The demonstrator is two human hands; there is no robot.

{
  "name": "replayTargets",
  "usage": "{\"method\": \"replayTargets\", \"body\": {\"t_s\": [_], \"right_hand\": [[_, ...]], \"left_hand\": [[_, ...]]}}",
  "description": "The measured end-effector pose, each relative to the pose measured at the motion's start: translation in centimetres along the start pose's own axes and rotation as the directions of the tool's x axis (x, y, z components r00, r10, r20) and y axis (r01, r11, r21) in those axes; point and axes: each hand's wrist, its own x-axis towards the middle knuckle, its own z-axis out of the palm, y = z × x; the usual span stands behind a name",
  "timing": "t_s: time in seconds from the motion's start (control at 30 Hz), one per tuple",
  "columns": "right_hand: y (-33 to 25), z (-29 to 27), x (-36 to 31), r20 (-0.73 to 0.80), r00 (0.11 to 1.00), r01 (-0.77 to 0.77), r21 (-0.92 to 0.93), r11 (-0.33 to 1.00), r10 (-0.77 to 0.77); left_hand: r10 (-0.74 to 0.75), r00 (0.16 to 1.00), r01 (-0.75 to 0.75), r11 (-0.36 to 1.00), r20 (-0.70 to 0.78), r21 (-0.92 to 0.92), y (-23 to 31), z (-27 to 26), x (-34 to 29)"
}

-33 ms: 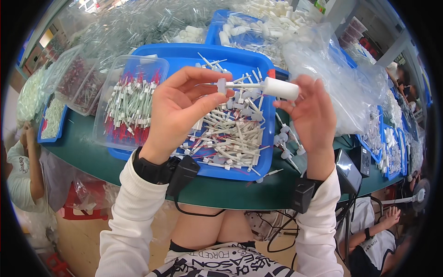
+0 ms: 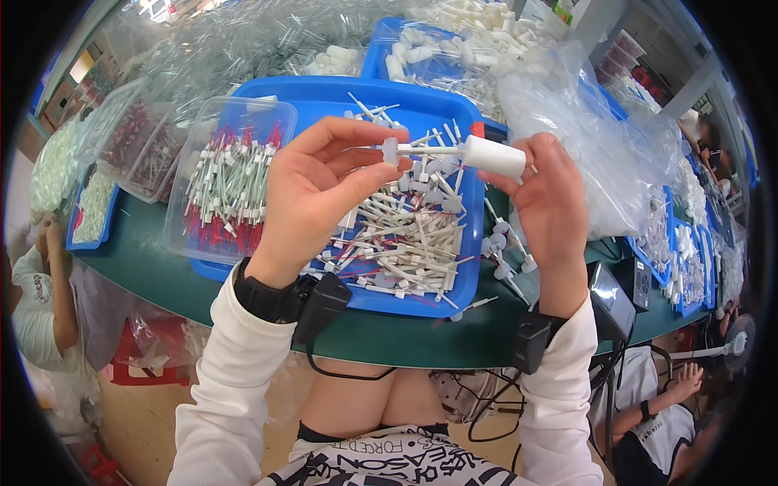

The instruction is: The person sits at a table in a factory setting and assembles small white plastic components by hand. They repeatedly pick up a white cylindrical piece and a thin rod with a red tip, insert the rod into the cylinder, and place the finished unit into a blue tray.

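Note:
My left hand point(image 2: 312, 190) pinches a translucent round collar point(image 2: 391, 151) between thumb and fingers. From the collar a thin white stem point(image 2: 433, 150) runs level to the right, its far end inside a white cylinder point(image 2: 493, 156). At the cylinder's outer end, my right hand point(image 2: 547, 194) has its thumb below and its fingertips around the end face, closed on it. Beneath both hands lies a blue tray point(image 2: 466, 279) with many thin white stems point(image 2: 417, 243), some with red wires and translucent collars.
Left of the tray, a clear plastic box point(image 2: 174, 227) holds bundled red-wired parts point(image 2: 231, 178). Behind are clear tubing point(image 2: 235, 49) and white cylinders point(image 2: 486, 36). A clear bag point(image 2: 583, 154) and a dark device point(image 2: 612, 300) sit at right. Other people are on both sides.
My right hand's thumb and fingers have closed in on the outer end of the white cylinder. The left hand stays in place on the collar.

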Motion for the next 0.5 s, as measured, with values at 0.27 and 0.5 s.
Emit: {"method": "replayTargets", "body": {"t_s": [0.27, 0.5], "right_hand": [[0.12, 0.81, -0.32, 0.159, 0.962, 0.267, -0.373, 0.889, -0.222], [0.15, 0.94, -0.78, 0.279, 0.917, 0.396, -0.555, 0.731, -0.285]], "left_hand": [[-0.01, 1.0, 0.009, 1.0, 0.027, 0.026, -0.04, -0.01, 0.03], [-0.011, 0.996, 0.009, 1.0, 0.084, 0.023, -0.28, -0.02, -0.26]]}}
